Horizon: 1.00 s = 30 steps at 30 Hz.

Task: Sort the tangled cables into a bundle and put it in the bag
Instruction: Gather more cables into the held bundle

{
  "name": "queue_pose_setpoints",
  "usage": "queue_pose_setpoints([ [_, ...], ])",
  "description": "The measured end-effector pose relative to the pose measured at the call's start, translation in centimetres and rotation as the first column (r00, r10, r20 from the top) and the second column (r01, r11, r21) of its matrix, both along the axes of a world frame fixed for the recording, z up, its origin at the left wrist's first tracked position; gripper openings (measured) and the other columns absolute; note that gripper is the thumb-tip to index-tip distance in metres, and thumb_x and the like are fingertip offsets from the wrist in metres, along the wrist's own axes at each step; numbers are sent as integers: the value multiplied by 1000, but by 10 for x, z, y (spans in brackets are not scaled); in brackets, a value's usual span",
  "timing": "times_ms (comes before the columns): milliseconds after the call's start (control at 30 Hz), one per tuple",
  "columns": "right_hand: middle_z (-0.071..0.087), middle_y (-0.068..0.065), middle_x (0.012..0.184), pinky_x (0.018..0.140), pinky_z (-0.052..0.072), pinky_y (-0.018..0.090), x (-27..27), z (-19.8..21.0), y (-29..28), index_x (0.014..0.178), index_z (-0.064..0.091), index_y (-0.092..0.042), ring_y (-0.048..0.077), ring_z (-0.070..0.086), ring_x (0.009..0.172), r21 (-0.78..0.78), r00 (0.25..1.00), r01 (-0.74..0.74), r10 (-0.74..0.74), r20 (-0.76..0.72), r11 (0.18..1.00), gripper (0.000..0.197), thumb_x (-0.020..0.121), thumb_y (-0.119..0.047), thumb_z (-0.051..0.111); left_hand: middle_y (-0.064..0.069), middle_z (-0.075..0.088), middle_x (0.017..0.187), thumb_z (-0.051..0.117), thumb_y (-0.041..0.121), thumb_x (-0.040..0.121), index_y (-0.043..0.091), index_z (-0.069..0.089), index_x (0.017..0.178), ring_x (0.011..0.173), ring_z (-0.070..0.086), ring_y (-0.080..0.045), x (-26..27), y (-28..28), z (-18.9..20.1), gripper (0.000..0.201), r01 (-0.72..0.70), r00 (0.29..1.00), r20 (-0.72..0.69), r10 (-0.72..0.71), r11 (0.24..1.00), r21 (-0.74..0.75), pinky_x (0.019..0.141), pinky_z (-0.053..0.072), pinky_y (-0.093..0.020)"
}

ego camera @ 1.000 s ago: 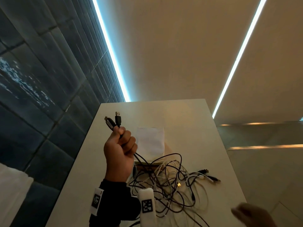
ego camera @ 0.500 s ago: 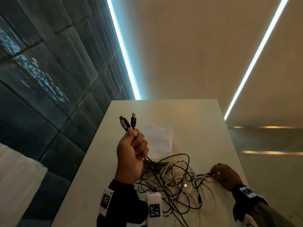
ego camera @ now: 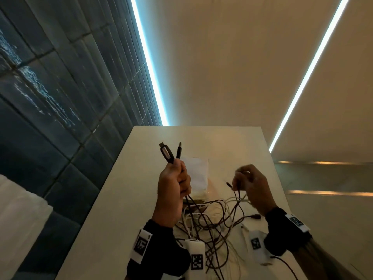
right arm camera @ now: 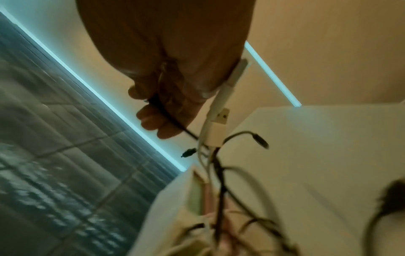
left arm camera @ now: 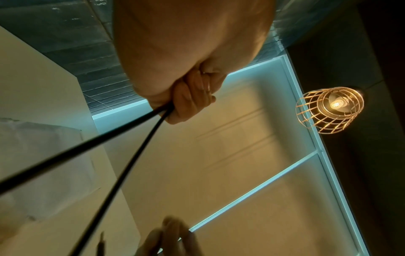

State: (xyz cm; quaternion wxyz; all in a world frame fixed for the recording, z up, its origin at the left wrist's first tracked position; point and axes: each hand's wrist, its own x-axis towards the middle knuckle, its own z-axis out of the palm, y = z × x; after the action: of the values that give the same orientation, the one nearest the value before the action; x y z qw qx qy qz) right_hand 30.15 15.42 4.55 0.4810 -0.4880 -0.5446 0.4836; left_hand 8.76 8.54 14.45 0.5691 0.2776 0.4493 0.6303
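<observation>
A tangle of black and white cables [ego camera: 212,217] lies on the pale table [ego camera: 242,142] in front of me. My left hand [ego camera: 173,184] is raised above it and grips two black cables [left arm camera: 140,149]; their plug ends [ego camera: 171,153] stick up out of the fist. My right hand [ego camera: 248,182] is lifted to the right of it and pinches a thin black cable [right arm camera: 166,116], with a white cable [right arm camera: 221,97] held against the hand. Small plugs dangle below it. A flat whitish bag [ego camera: 196,172] lies on the table behind the hands.
A dark tiled wall [ego camera: 50,98] runs along the table's left side. Two bright light strips [ego camera: 149,61] cross the ceiling, and a caged lamp [left arm camera: 328,109] hangs overhead. A white object [ego camera: 18,219] stands at the lower left, off the table.
My right hand came in from the lower right, took hold of cable ends on the table and has lifted them. My left hand has stayed raised with its two black cables.
</observation>
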Motion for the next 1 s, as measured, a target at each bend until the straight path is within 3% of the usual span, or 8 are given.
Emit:
queue_pose_setpoints([
  [67,59,11,68,58,49,37,-24,25,-5,98,65,-2,28,51,60,38,997,-28,30,-65,999,16,95,3,50,5,25,55,40,22,103,11,49,82,44,17,-9,5,1,-2,24,-9,993,-116,5,1000,-30,41,14,-25],
  [167,62,9,76,60,47,30,-54,49,-15,115,66,-5,21,49,64,106,981,-183,189,-44,977,33,95,10,45,8,31,48,50,20,99,10,53,86,38,23,-7,11,3,-10,16,-36,947,-322,7,996,-82,39,22,-23],
  [300,67,24,78,60,56,40,-81,69,-29,117,57,-3,26,60,59,114,950,-288,299,-92,951,25,94,4,52,13,47,46,56,25,96,9,63,95,39,42,-1,12,0,-17,17,-35,883,-468,-15,994,-99,45,32,-16],
  [367,66,23,71,49,51,39,-87,73,-32,106,51,0,29,56,51,73,948,-281,288,-136,957,13,94,-1,55,16,49,45,56,25,96,8,65,97,42,45,0,9,-4,-17,18,-43,879,-476,3,996,-73,47,34,-15],
  [467,62,20,62,39,39,30,-87,67,-36,93,47,5,25,48,44,16,950,-295,295,-105,955,23,94,-15,59,12,39,46,58,21,95,4,63,94,41,32,-3,2,-6,-17,18,-55,907,-421,24,997,-62,45,28,-21],
  [700,40,5,55,47,32,25,-76,41,-51,74,65,-5,16,35,49,8,918,-383,382,-106,924,33,94,-32,58,6,27,51,46,23,101,10,53,84,43,19,-8,-7,-6,-12,24,-164,970,-182,163,986,11,40,21,-22],
  [833,42,-3,56,48,31,20,-85,53,-54,73,64,-3,7,35,50,114,940,-336,341,-23,935,36,93,-32,57,8,30,48,42,30,102,11,58,88,42,24,-7,1,-7,-13,28,-155,942,-294,160,987,38,42,24,-24],
  [1000,44,-10,53,49,31,15,-93,62,-56,72,63,-5,3,34,48,135,914,-394,403,-44,909,31,96,-22,54,5,38,53,38,36,102,11,55,76,51,37,-12,-2,-8,-11,40,-203,907,-362,214,977,67,53,33,-28],
])
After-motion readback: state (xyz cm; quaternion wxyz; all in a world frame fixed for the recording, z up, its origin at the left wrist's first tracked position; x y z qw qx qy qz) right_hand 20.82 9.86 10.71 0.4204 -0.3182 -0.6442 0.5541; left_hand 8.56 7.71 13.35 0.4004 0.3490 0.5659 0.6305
